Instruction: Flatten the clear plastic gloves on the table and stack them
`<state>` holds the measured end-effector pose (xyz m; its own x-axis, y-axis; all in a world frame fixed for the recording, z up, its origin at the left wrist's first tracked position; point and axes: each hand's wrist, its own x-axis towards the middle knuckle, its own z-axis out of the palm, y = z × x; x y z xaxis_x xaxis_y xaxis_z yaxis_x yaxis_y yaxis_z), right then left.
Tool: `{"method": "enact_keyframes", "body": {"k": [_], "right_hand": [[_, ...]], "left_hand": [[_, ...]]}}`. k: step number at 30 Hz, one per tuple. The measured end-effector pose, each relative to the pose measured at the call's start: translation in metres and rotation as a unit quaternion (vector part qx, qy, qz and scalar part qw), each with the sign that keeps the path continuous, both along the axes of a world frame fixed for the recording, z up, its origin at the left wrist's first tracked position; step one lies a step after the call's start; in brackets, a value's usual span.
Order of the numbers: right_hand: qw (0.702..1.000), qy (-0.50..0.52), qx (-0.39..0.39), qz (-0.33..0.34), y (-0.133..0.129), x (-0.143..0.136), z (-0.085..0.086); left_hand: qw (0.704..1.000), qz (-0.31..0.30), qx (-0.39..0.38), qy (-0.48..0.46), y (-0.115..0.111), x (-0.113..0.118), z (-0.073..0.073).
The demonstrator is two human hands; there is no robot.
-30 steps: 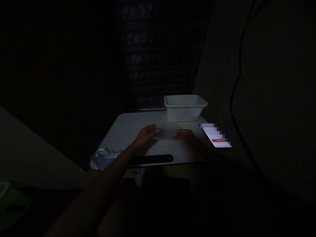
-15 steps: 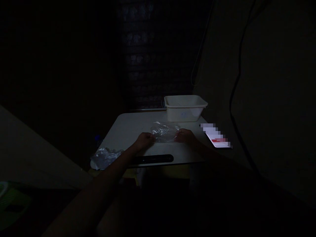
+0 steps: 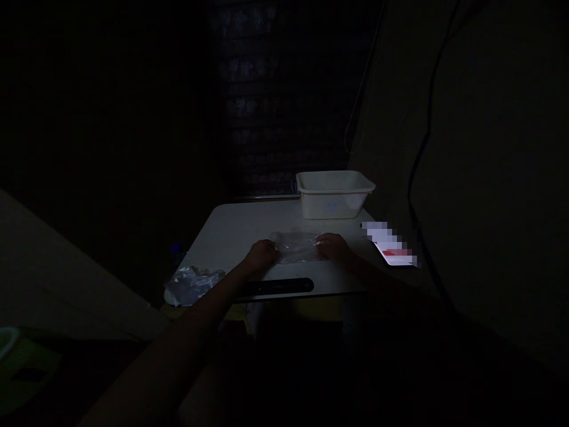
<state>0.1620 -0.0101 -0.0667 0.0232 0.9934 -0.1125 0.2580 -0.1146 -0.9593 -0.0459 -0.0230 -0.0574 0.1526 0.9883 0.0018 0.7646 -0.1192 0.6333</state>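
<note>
The scene is very dark. A clear plastic bag (image 3: 296, 247) lies on a small white table (image 3: 231, 231), stretched between my two hands. My left hand (image 3: 261, 256) grips its left edge. My right hand (image 3: 334, 248) grips its right edge. Both hands rest low on the tabletop, near its front edge. I cannot tell what is inside the bag.
A white plastic tub (image 3: 334, 193) stands at the table's back right. A lit phone (image 3: 391, 246) lies at the right edge. A dark slot (image 3: 278, 286) runs along the front edge. Crumpled clear plastic (image 3: 192, 283) sits at the front left corner. A cable hangs on the right wall.
The bag was flat under my hands, then lifted and crinkled between them; now it is lowered and pulled flatter. My left hand has drawn back towards me.
</note>
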Motion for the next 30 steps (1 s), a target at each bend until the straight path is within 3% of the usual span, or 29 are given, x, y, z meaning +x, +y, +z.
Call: {"method": "enact_keyframes", "body": {"k": [6,13,22,27,30], "right_hand": [[1.000,-0.026,0.002,-0.011,0.002,-0.003,-0.001],[0.996,-0.078,0.038,-0.018,0.003,-0.004,-0.001],[0.990,-0.107,0.092,-0.002,-0.002,-0.004,-0.004],[0.982,-0.163,0.100,-0.006,0.000,-0.005,-0.007],[0.963,-0.231,0.138,-0.003,0.000,-0.003,-0.004]], "left_hand": [[0.999,0.014,-0.013,0.032,-0.001,-0.001,0.003],[0.999,0.001,-0.044,-0.025,-0.003,-0.002,0.000],[0.995,-0.003,-0.001,0.102,-0.007,0.000,0.008],[0.979,0.038,0.025,0.197,-0.014,0.002,0.018],[0.969,-0.045,0.093,0.225,-0.016,0.008,0.018]]}}
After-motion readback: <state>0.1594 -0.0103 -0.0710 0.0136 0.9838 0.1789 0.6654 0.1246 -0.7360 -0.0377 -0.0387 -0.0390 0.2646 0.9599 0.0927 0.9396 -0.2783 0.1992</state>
